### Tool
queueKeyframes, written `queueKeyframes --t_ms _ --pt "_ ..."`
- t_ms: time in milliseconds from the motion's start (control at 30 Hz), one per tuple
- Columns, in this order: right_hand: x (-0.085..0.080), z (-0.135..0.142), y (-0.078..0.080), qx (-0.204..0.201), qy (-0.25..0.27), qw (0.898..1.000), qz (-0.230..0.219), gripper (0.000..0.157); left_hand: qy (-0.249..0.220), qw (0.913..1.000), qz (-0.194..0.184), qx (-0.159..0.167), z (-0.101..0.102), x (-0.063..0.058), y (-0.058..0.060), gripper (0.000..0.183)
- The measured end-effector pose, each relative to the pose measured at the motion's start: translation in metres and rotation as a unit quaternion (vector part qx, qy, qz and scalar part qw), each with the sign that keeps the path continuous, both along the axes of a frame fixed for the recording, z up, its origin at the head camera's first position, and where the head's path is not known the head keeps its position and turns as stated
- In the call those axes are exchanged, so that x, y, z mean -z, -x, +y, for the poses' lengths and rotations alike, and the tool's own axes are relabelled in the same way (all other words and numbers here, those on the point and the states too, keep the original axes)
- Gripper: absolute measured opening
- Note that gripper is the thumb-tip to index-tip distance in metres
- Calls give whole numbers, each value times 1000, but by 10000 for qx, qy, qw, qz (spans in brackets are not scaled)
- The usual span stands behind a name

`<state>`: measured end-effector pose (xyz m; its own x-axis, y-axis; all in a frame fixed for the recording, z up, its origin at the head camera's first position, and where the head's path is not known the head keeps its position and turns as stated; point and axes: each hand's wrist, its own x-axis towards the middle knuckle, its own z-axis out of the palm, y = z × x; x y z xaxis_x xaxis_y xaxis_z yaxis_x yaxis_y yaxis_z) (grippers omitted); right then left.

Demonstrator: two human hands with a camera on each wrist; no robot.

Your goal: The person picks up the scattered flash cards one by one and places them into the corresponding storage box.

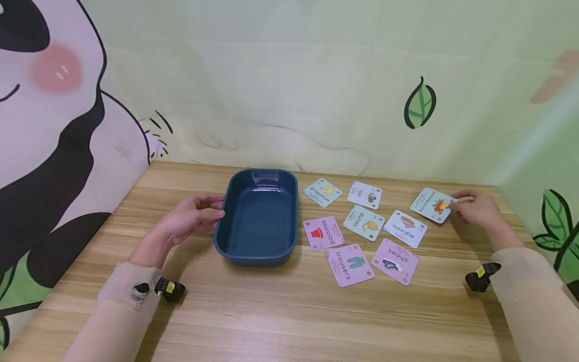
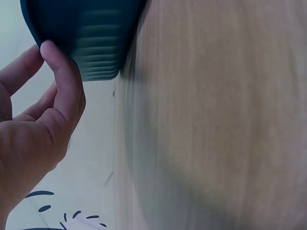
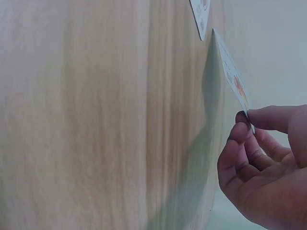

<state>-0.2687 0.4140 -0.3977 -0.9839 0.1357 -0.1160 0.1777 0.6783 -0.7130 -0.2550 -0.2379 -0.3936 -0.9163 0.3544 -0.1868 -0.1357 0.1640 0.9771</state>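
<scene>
rn my R fingers (image 3: 238,135) pinch a pale-blue square pomegranate card (image 1: 429,203), mid-right of the head cam pic; L fingers (image 2: 66,84) pinch a navy rectangular plastic tray's (image 1: 258,231) rim, approx ctr.

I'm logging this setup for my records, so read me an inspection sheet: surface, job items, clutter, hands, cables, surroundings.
Surface: wood-grain table
Job items: navy plastic tray; tilted pomegranate card; lying right of the tray, cards printed grapefruit, fish, durian, noodle, pajamas, trousers, shoes
Clutter: nothing seen
Hands: left hand holds the tray's rim; right hand pinches the pomegranate card
Cables: nothing seen
Surroundings: pale backdrop printed with a panda and leaves
</scene>
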Motion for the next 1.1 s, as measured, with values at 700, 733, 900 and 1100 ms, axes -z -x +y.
queueKeyframes --t_ms 700,733,900,1100 --pt "-15 -17 -6 210 726 9960 478 53 -22 10000 -25 25 0 1 0 59" --pt "-16 -19 -6 169 725 9960 489 53 -27 10000 -32 24 0 1 0 59" --pt "-21 -32 -6 29 605 9970 488 54 -71 10000 -65 -4 -1 1 -1 58" --pt "-26 -48 -7 -63 550 9974 463 54 -82 9999 -64 -18 0 0 -1 59"
